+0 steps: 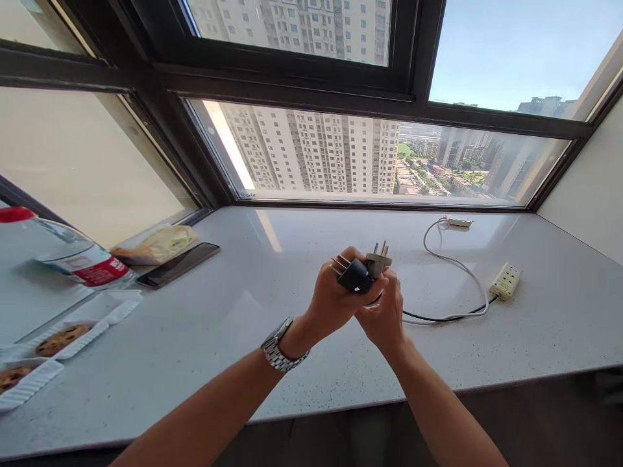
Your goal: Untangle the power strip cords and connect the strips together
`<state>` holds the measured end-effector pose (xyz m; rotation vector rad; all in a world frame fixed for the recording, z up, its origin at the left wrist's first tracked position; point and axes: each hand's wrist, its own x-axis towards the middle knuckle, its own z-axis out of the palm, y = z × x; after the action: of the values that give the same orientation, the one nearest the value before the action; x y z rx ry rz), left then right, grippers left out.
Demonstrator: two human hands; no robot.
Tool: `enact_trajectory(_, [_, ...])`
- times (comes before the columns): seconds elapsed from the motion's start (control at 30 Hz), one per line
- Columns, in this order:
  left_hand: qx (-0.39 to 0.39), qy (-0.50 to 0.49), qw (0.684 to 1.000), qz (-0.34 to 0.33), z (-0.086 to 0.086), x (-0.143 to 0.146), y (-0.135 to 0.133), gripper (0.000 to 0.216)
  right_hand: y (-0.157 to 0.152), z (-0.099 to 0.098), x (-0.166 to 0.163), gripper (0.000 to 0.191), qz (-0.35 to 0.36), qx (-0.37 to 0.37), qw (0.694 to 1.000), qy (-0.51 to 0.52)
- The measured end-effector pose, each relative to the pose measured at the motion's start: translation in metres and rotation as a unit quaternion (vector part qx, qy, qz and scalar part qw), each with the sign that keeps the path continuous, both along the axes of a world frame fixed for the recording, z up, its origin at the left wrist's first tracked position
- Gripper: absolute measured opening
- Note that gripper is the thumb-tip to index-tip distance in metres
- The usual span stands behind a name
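Observation:
Above the middle of the pale stone window ledge, both my hands hold plugs side by side. My left hand, with a metal watch on its wrist, is closed round a black plug whose prongs point up and left. My right hand is closed round a grey plug with its prongs pointing up. A black cable runs from my hands to the right along the ledge.
A cream power strip with a white cord lies at the right; a small white adapter sits by the window. On the left are a dark phone, a wrapped snack, a water bottle and white trays with cookies.

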<state>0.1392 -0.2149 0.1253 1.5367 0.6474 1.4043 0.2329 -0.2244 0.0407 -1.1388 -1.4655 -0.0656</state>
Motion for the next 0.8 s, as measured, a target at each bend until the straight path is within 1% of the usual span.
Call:
enact_trajectory(0.07, [0.009,-0.040,0.998,0.049,-0.009,0.001,-0.006,0.033,0.003,-0.002,-0.003,0.039,-0.004,-0.033,0.999,-0.031])
enact_trajectory(0.1, [0.016,-0.051,0.997,0.063,-0.015,0.001,-0.009,0.032,0.005,-0.004,-0.005,0.035,-0.005,-0.053,0.997,-0.055])
enact_trajectory(0.2, [0.018,-0.064,0.996,0.057,-0.030,-0.001,-0.014,0.032,0.009,-0.008,-0.010,0.029,-0.020,-0.117,0.986,-0.117])
enact_trajectory(0.3, [-0.001,-0.097,0.994,0.057,-0.038,-0.009,-0.013,0.031,0.013,-0.010,-0.008,0.032,-0.044,-0.158,0.973,-0.163])
enact_trajectory(0.37, [-0.015,-0.120,0.991,0.056,-0.037,-0.015,-0.013,0.031,0.017,-0.010,-0.004,0.038,-0.056,-0.165,0.966,-0.190])
enact_trajectory(0.5, [-0.026,-0.154,0.987,0.023,-0.023,-0.024,-0.018,0.034,0.023,-0.010,0.010,0.049,-0.065,-0.168,0.956,-0.231])
enact_trajectory(0.6, [-0.016,-0.155,0.988,0.022,-0.014,-0.030,-0.025,0.033,0.027,-0.009,0.022,0.046,-0.074,-0.171,0.952,-0.241])
enact_trajectory(0.7, [0.019,-0.107,0.993,0.044,-0.012,-0.039,-0.032,0.031,0.025,-0.010,0.029,0.036,-0.085,-0.179,0.950,-0.240])
enact_trajectory(0.77, [0.071,-0.048,0.994,0.066,-0.012,-0.045,-0.034,0.025,0.020,-0.011,0.027,0.036,-0.071,-0.191,0.951,-0.234])
enact_trajectory(0.8, [0.112,-0.012,0.990,0.080,-0.012,-0.047,-0.035,0.022,0.015,-0.012,0.024,0.039,-0.055,-0.201,0.951,-0.230])
